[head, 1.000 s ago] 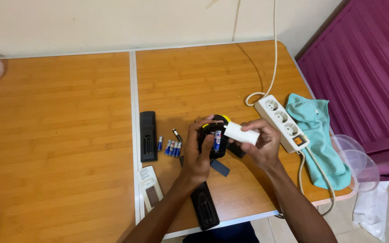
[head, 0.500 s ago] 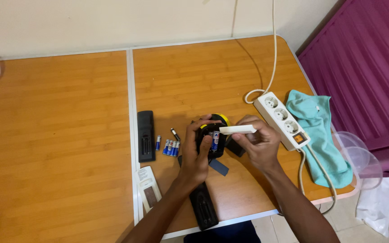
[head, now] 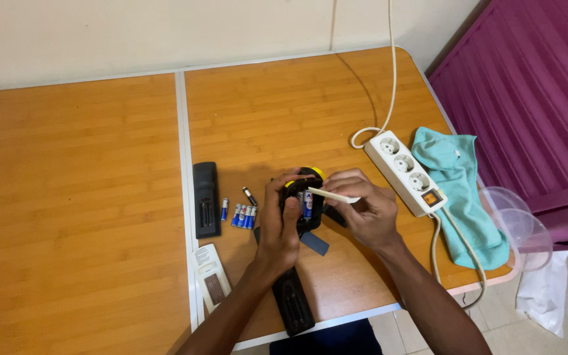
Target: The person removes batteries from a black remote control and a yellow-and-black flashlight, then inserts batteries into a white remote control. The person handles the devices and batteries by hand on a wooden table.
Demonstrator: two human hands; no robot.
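Note:
My left hand point(head: 277, 227) grips a black and yellow device point(head: 302, 197) above the wooden table point(head: 100, 164). Its back compartment is uncovered and shows batteries inside. My right hand point(head: 363, 213) holds a thin white cover point(head: 332, 195) by one end, its other end touching the device's open compartment. Several loose blue and white batteries point(head: 241, 215) lie on the table just left of my left hand.
A black remote point(head: 206, 199) lies left of the batteries, a white remote point(head: 211, 283) near the front edge, another black remote point(head: 290, 301) under my left forearm. A white power strip point(head: 402, 172) and teal cloth point(head: 458, 190) lie right. Clear plastic bowls point(head: 520, 230) sit past the edge.
My right hand has turned the white cover from broadside to edge-on and brought it down onto the device's open compartment. The view has drifted slightly.

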